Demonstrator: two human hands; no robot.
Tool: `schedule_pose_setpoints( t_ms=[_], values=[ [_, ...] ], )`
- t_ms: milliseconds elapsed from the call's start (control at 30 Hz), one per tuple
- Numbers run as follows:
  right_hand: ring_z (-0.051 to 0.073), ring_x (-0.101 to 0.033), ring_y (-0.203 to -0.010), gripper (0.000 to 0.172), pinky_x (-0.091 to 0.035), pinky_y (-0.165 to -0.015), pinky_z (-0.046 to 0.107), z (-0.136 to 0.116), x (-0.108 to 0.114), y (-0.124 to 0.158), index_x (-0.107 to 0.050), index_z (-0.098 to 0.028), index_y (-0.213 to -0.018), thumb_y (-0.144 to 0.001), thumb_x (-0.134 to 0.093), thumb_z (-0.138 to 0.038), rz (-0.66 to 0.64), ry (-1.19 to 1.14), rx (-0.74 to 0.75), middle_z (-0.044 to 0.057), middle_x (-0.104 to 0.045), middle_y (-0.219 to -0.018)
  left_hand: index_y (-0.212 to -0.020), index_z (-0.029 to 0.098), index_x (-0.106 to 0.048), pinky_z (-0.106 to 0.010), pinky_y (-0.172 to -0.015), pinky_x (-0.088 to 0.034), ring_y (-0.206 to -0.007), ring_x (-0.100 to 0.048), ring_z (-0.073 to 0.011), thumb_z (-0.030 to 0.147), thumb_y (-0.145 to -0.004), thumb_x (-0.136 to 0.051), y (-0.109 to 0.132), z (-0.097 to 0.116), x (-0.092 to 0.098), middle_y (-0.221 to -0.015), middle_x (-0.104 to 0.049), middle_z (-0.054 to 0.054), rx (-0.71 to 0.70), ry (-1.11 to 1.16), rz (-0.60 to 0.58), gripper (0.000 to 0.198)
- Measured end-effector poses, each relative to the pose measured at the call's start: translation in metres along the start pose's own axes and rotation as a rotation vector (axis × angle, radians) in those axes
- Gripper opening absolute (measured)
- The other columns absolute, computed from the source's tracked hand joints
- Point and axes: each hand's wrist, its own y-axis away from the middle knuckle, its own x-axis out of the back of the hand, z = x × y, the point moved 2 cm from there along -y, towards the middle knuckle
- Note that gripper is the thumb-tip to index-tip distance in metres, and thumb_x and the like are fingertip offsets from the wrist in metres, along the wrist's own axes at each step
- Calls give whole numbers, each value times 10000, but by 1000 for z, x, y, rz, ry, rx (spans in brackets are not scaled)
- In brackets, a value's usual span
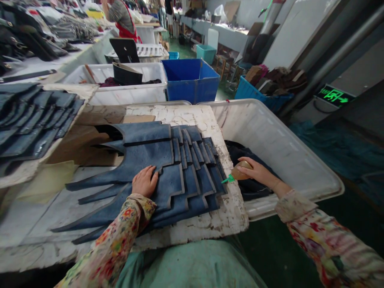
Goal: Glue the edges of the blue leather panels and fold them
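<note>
Several dark blue, leather-like cut pieces (pixel 147 156) lie overlapped in a fanned stack, their stepped grey edges showing toward the right. My left hand (pixel 145 181) rests palm down on the top pieces, fingers stretched out and holding nothing. Beyond the stack's right edge, my right hand (pixel 255 172) is wrapped round a squeeze bottle (pixel 240 171) with brownish contents. Its green nozzle (pixel 228 179) points left and slightly down, close to the rightmost edges of the pieces. I cannot tell whether the tip touches them. The worn white board (pixel 222 224) lies under the stack.
A white bin (pixel 270 132) with dark material stands right of the board. More blue pieces (pixel 33 120) are laid out on the left. Behind are a blue bin (pixel 192 86) and a white bin (pixel 129 94). Another person (pixel 123 18) stands at the far table.
</note>
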Motion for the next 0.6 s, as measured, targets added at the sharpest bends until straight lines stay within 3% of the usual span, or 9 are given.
schedule_pose_setpoints(
  t_ms=[200, 600],
  values=[
    [247, -547, -997, 502, -444, -882, 358, 8, 0, 17, -526, -214, -1112, -721, -570, -527, -52, -4, 13, 47, -589, -1078, -1204, 208, -516, -364, -975, -341, -1145, -465, -221, 402, -883, -337, 0, 1, 0, -1256, -523, -45, -2, -15, -22, 416],
    [258, -527, -1036, 490, -426, -917, 369, 6, -7, 42, -515, -208, -1104, -719, -562, -508, 15, -47, 13, 63, -569, -1112, -1203, 205, -517, -363, -975, -340, -1149, -463, -225, 400, -881, -341, 0, 1, 1, -1257, -522, -50, 4, -4, -22, 415]
  ],
)
